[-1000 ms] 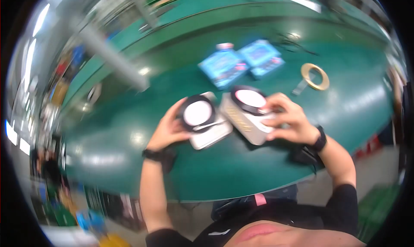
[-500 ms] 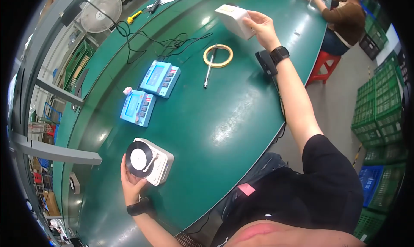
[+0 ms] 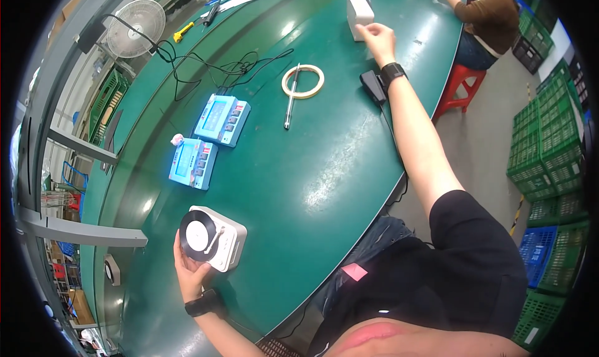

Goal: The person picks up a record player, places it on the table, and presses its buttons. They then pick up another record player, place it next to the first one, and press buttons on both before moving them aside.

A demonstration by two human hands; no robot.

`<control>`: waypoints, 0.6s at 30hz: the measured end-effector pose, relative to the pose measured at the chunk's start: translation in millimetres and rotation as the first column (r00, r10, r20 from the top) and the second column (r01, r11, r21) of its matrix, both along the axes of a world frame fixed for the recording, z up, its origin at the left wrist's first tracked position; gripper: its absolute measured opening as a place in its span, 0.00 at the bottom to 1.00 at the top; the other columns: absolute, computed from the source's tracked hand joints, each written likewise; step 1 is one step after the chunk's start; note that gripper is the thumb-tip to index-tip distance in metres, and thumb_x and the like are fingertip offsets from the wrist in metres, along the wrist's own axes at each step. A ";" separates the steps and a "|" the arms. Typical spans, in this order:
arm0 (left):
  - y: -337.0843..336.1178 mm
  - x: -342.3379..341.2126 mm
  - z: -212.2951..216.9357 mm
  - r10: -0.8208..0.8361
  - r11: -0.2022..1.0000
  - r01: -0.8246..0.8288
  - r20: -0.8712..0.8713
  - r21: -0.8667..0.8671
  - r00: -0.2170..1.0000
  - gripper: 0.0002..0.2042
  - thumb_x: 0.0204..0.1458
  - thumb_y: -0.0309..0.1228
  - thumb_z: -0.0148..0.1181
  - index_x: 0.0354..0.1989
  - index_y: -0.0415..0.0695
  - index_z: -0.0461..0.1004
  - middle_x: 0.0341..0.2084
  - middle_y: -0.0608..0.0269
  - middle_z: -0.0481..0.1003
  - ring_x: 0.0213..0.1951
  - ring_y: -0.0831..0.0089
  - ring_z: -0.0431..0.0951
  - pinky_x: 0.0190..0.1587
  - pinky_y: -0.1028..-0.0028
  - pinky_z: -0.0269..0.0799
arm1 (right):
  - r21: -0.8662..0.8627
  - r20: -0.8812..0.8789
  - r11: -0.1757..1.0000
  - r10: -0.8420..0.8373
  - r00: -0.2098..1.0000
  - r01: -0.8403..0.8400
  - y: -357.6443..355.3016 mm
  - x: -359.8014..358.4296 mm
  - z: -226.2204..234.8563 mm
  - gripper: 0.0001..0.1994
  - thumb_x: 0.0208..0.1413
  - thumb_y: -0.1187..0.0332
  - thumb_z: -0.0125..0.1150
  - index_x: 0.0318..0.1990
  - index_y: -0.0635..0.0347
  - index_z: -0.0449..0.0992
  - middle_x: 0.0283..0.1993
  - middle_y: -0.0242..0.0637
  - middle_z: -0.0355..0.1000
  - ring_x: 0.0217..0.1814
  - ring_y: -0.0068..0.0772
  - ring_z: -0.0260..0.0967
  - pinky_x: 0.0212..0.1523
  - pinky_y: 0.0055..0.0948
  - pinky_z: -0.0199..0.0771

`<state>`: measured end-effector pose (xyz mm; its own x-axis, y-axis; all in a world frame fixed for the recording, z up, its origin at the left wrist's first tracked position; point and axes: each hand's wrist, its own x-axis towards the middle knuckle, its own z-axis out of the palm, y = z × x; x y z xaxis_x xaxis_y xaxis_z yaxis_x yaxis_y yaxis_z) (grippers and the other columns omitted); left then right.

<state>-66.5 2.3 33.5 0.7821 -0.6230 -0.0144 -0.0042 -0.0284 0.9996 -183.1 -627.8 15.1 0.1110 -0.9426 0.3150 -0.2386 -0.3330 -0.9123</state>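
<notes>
My left hand (image 3: 192,274) grips a small white record-player-shaped box (image 3: 215,237) with a black disc on top, near the front edge of the green table (image 3: 324,164). Far off to the right, my right hand (image 3: 375,37) rests with loose fingers beside a second white box (image 3: 359,9) standing on the table, touching or just off its side. Both wrists wear black watches.
Two light-blue devices with buttons (image 3: 221,119) (image 3: 193,163) lie mid-table. A tape ring (image 3: 302,82) with a pen across it, a black pedal-like block (image 3: 372,85), black cables and a white fan (image 3: 132,19) are farther back. Another person (image 3: 486,17) sits at the far end. Green crates (image 3: 549,145) stack on the right.
My hands were together holding both white boxes. My right hand carried one far to the right and set it down standing on the table; my left hand stayed with the other.
</notes>
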 end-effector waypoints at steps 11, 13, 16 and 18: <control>0.7 -4.8 6.0 -0.030 0.999 0.029 0.061 0.021 0.998 0.51 0.34 0.25 0.74 0.67 0.40 0.45 0.61 0.52 0.58 0.61 0.61 0.62 0.62 0.61 0.61 | -0.311 -0.384 0.944 -0.018 0.923 -0.111 -9.8 38.6 -35.4 0.37 0.45 0.42 0.62 0.62 0.49 0.62 0.66 0.40 0.58 0.71 0.47 0.47 0.68 0.42 0.45; -8.7 -7.4 5.6 -0.027 1.000 0.027 0.006 0.001 1.000 0.50 0.35 0.23 0.73 0.68 0.43 0.46 0.61 0.52 0.58 0.61 0.61 0.62 0.61 0.61 0.63 | -0.512 -0.310 0.851 -0.059 0.949 -0.115 -3.1 32.3 -21.7 0.30 0.47 0.48 0.65 0.55 0.56 0.71 0.56 0.40 0.70 0.61 0.41 0.64 0.61 0.40 0.60; -17.4 -3.7 -1.5 -0.041 0.999 0.040 0.031 0.037 0.999 0.49 0.36 0.22 0.72 0.68 0.47 0.46 0.59 0.54 0.60 0.55 0.64 0.69 0.53 0.66 0.71 | -0.571 -0.201 0.747 0.275 0.940 -0.340 44.1 33.9 17.8 0.21 0.52 0.57 0.63 0.51 0.57 0.74 0.52 0.41 0.73 0.57 0.37 0.68 0.59 0.36 0.62; -30.9 -3.8 -1.1 -0.048 0.992 0.038 0.081 0.119 0.996 0.49 0.37 0.24 0.73 0.68 0.47 0.47 0.57 0.56 0.63 0.45 0.69 0.75 0.43 0.70 0.76 | -0.505 -0.157 0.647 0.582 0.798 -0.571 101.3 40.6 45.3 0.18 0.55 0.60 0.61 0.51 0.58 0.74 0.51 0.39 0.73 0.56 0.35 0.68 0.59 0.33 0.61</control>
<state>-70.3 -28.6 32.4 0.7563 -0.6537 -0.0251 -0.0913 -0.1435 0.9854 -142.4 -526.5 60.4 0.5665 -0.3902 0.7258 0.1751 -0.8036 -0.5688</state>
